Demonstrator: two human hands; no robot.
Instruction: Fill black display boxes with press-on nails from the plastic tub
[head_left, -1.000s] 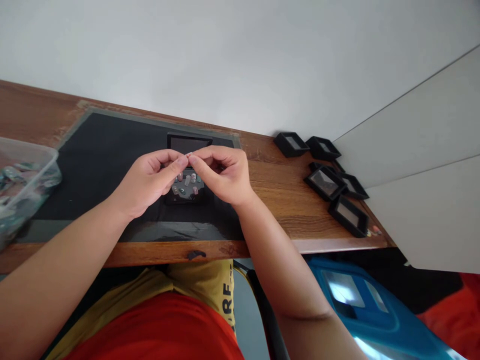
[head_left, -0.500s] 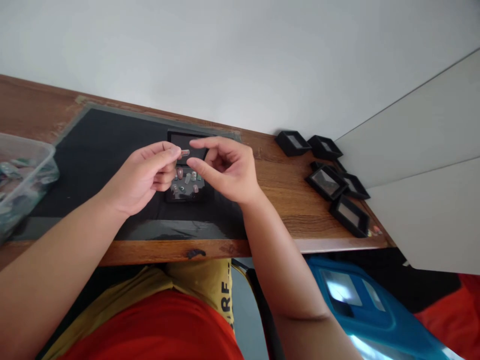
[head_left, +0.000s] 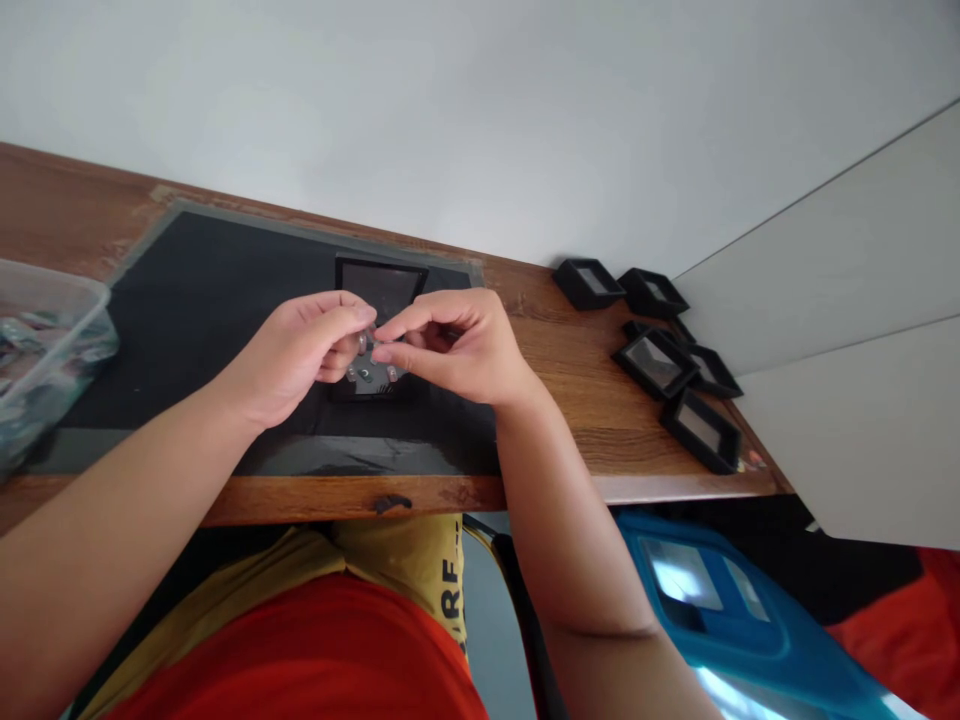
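My left hand (head_left: pixel 311 340) is closed in a pinch on a small press-on nail, now nearly hidden by the fingertips. Against those fingertips, my right hand (head_left: pixel 465 345) brings its thumb and index finger almost together; what lies between them is too small to make out. Beneath both hands an open black box (head_left: pixel 382 285) lies on a dark mat (head_left: pixel 217 300). Several glossy press-on nails (head_left: pixel 365 376) in pinkish and green tones sit in its near half, partly covered by my fingers.
A clear plastic tub (head_left: pixel 90 295) of wrapped pieces stands at the left. Several black boxes with windows (head_left: pixel 656 362) are grouped on the wooden table (head_left: pixel 577 385) at the right. A blue plastic stool (head_left: pixel 720 600) is below the table edge, near a red-orange cloth (head_left: pixel 907 625).
My right thumb and index finger have drawn closer together and met my left fingertips. The press-on nail that stuck out from my left pinch is now mostly hidden.
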